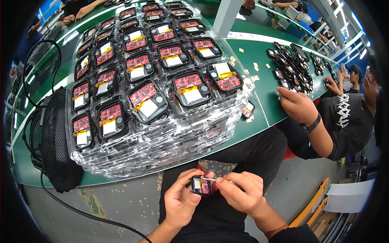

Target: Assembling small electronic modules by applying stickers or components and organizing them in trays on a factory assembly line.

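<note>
Above my lap, my left hand (178, 202) is closed around a small black device casing (201, 185). Inside the casing a red circuit board and a white battery-like block with yellow tape show. My right hand (244, 193) pinches a slim metal tool (209, 179), and its tip reaches the upper edge of the casing. Whether this tool is a pair of tweezers or a pry tool I cannot make out. Beyond my hands, a tall stack of clear plastic trays (162, 139) stands on the bench, its top tray full of similar open casings (148, 100).
The green bench (259, 125) carries a heap of black casings (289, 67), scattered yellowish bits and one loose casing (248, 109). A co-worker's hand (299, 106) is at the right. A black mesh bag (60, 137) and a cable (93, 216) lie left; a white post (227, 18) rises behind.
</note>
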### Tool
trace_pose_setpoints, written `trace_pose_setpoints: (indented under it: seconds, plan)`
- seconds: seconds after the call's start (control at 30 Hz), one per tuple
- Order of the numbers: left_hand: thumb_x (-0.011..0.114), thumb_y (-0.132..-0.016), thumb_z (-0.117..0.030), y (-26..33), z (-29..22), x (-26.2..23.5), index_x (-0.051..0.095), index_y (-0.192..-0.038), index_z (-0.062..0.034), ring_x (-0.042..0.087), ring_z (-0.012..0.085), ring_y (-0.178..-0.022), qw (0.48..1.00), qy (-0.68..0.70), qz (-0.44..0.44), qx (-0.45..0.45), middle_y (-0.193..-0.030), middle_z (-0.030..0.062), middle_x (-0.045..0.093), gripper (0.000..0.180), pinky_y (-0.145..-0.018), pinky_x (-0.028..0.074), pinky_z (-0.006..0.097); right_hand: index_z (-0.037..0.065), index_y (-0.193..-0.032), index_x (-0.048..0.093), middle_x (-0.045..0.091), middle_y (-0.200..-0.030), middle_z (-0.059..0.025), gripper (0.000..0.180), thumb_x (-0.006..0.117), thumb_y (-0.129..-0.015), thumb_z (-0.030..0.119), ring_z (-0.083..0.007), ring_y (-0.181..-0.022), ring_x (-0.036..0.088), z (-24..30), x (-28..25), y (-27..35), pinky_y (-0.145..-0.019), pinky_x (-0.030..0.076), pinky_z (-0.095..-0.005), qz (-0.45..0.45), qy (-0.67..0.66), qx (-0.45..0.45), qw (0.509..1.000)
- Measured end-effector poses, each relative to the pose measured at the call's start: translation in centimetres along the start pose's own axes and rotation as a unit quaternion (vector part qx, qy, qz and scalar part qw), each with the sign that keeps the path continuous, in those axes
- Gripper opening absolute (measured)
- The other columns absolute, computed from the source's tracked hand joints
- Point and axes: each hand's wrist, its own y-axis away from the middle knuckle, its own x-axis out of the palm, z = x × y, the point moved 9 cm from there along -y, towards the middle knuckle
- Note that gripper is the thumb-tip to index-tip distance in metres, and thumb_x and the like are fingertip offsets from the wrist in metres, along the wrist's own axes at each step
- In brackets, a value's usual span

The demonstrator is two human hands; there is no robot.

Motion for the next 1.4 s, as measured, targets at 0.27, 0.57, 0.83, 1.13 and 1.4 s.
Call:
trace_pose_setpoints:
  seconds: [0.27,0.57,0.83,1.13,1.4]
  plan:
    - [0.074,-0.093,-0.028,-0.1,-0.3,0.2,0.050,-0.133,0.0119,0.058,0.0397,-0.124,1.000,-0.016,0.000,0.010,-0.136,0.0182,0.046,0.062,-0.106,0.050,0.052,0.007,-0.096,0.075,0.066,-0.087,-0.0021,0.028,0.075,-0.068,0.006,-0.0108,-0.053,0.052,0.3,-0.1,0.2,-0.046,0.039,-0.0245,-0.008,0.012,-0.027,1.000]
    - [0.078,-0.086,-0.004,0.0,-1.5,0.2,0.054,-0.134,0.0099,0.058,0.0349,-0.124,0.987,-0.148,0.005,0.058,-0.139,0.0155,0.044,0.056,-0.106,0.050,0.043,0.006,-0.096,0.075,0.067,-0.085,-0.0037,0.029,0.079,-0.067,0.003,-0.0146,-0.056,0.056,0.8,0.0,-0.5,-0.049,0.041,-0.0277,0.054,0.021,-0.019,0.998]
    - [0.074,-0.090,-0.007,-0.1,-0.9,-0.1,0.052,-0.134,0.0101,0.058,0.0340,-0.126,0.993,-0.113,-0.017,0.013,-0.139,0.0170,0.045,0.052,-0.106,0.050,0.043,0.004,-0.094,0.073,0.067,-0.085,-0.0038,0.020,0.076,-0.075,0.007,-0.0139,-0.060,0.060,-0.2,1.0,0.0,-0.051,0.044,-0.0267,0.055,0.005,0.016,0.998]
    - [0.064,-0.097,-0.017,0.1,0.5,-0.4,0.046,-0.136,0.0105,0.057,0.0368,-0.127,0.998,-0.009,-0.013,-0.061,-0.137,0.0227,0.052,0.051,-0.106,0.050,0.048,0.002,-0.093,0.070,0.068,-0.083,-0.0089,0.018,0.079,-0.077,0.003,-0.0220,-0.064,0.066,-1.7,2.2,0.9,-0.054,0.052,-0.0308,0.031,-0.102,0.127,0.986]
    - [0.061,-0.099,-0.018,0.1,0.6,-0.4,0.046,-0.136,0.0108,0.058,0.0347,-0.127,0.997,-0.006,-0.012,-0.075,-0.138,0.0234,0.052,0.050,-0.105,0.052,0.045,0.001,-0.092,0.069,0.068,-0.084,-0.0096,0.017,0.078,-0.078,0.001,-0.0238,-0.065,0.067,-1.5,2.3,1.0,-0.056,0.054,-0.0319,0.020,-0.085,0.126,0.988]
